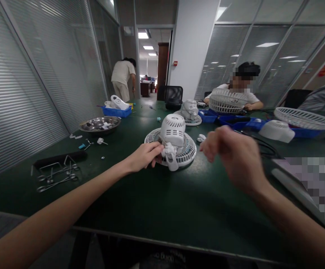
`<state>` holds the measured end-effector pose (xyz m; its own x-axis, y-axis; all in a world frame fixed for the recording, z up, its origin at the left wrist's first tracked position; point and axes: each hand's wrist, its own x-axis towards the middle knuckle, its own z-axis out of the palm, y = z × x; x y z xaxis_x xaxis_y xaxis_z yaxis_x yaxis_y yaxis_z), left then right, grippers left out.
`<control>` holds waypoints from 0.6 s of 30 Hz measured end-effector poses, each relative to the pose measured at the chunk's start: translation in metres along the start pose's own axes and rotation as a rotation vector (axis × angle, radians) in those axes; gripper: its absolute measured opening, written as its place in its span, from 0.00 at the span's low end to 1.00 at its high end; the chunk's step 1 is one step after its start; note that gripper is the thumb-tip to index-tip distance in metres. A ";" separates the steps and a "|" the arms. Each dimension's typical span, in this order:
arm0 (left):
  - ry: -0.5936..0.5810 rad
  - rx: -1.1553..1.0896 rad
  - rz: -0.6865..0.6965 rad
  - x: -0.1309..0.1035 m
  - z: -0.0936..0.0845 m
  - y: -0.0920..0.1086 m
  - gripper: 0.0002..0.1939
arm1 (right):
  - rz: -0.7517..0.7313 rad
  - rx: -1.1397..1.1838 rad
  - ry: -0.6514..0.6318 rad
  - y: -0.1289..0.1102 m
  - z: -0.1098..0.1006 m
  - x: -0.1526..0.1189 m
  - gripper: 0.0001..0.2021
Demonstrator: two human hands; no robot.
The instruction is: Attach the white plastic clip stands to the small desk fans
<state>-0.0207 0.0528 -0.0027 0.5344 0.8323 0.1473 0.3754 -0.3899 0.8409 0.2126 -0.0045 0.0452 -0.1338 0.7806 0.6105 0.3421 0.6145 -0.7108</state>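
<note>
A white electric fan head lies grille-down on the green table in front of me, its motor housing on top. My left hand grips it at the near left, thumb and fingers closed about the white neck joint. Under the housing the round grille rests on the tabletop. To the right, my right hand is raised above the table, apart from the fan. Its fingers are curled and smeared by motion, so whether they hold anything is unclear. Just beyond them sits a small white part.
At left are metal rods and brackets, a black foam tube and a steel bowl of parts. A blue bin stands behind. Another fan head, a loose grille and a white cover lie farther off. A person sits opposite.
</note>
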 end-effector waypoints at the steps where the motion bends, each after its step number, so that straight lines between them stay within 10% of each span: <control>1: -0.042 -0.084 -0.029 0.001 0.001 -0.002 0.17 | -0.007 -0.036 -0.068 0.007 0.004 0.002 0.16; 6: -0.131 -0.354 -0.190 0.005 0.006 -0.010 0.22 | -0.069 -0.244 -0.395 0.046 0.030 -0.003 0.17; 11: -0.193 -0.485 -0.294 0.002 0.012 -0.014 0.30 | -0.092 -0.256 -0.387 0.061 0.039 -0.018 0.23; 18: -0.378 -0.422 -0.058 -0.004 0.012 -0.002 0.27 | -0.064 -0.203 -0.376 0.071 0.038 -0.016 0.23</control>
<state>-0.0148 0.0455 -0.0112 0.7851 0.6183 -0.0363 0.1184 -0.0922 0.9887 0.2036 0.0310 -0.0281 -0.4777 0.7518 0.4547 0.4932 0.6577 -0.5693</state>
